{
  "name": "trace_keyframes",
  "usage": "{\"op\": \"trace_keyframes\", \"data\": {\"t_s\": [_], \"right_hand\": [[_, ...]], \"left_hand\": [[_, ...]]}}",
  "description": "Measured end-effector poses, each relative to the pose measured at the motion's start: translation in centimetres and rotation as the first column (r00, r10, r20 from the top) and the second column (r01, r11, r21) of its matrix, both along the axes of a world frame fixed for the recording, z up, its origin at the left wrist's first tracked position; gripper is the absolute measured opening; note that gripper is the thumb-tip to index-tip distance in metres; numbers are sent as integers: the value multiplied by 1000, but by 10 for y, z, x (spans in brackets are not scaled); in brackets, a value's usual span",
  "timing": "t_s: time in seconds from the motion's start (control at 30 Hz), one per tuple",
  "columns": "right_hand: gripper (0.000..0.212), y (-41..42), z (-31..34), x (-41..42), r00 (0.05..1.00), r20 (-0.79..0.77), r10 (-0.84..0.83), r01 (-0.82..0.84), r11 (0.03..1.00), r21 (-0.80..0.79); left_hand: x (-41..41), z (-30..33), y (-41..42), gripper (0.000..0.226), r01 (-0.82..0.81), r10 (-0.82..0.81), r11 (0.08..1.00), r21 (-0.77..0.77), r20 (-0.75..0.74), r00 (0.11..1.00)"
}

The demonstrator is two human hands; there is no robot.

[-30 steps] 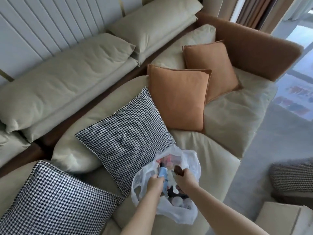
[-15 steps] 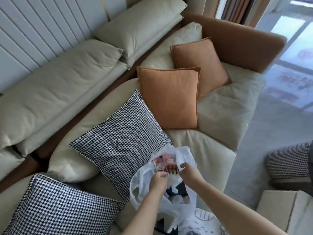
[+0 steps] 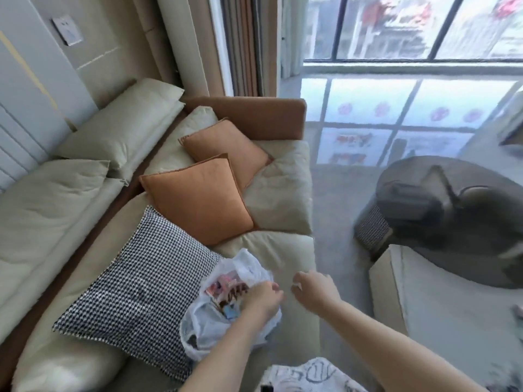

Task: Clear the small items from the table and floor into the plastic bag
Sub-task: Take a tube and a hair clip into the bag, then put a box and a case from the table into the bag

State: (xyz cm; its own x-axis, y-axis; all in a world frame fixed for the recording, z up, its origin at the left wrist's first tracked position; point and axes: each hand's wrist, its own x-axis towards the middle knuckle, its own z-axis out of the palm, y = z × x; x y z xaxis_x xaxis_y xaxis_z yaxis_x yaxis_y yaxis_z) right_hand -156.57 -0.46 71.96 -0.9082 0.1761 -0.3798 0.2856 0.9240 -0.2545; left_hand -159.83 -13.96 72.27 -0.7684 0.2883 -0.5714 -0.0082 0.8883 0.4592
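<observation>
My left hand rests at the mouth of the plastic bag on the sofa, beside a houndstooth cushion. My right hand hangs loosely curled just beside it, holding nothing.

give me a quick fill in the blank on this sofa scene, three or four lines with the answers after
1. The white plastic bag full of small items lies on the seat of the cream ____.
2. The left hand rests on the ____, while the right hand hovers beside it, touching nothing.
3. The black-and-white houndstooth cushion lies beside the bag, and behind it stand ____ orange cushions.
4. Beyond the sofa, the far wall is a large ____.

Missing words: sofa; bag; two; window
</observation>
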Motion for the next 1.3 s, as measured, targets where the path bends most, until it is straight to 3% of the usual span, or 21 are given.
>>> {"op": "trace_keyframes", "data": {"t_s": [0.23,0.5,0.8,0.9,1.07,1.3], "right_hand": [[29,61,5,91,986,-48,-159,162,985,58],[32,132,7,221,902,-36,-430,432,898,83],[35,179,-9,425,743,-17,-669,669,740,76],[34,187,-17,499,655,19,-755,753,655,57],[31,193,-29,609,467,53,-883,883,469,31],[25,193,-54,719,58,163,-985,993,40,-114]], "left_hand": [[55,13,79,35,354,-362,930,-99,-80,929],[151,17,177,37,703,-746,659,-267,-116,656],[325,8,256,33,866,-914,402,-299,-69,400],[389,3,271,33,901,-942,332,-280,-42,334],[477,-20,293,34,930,-954,296,-219,-21,299],[561,-57,325,32,962,-978,191,-196,47,204]]}}
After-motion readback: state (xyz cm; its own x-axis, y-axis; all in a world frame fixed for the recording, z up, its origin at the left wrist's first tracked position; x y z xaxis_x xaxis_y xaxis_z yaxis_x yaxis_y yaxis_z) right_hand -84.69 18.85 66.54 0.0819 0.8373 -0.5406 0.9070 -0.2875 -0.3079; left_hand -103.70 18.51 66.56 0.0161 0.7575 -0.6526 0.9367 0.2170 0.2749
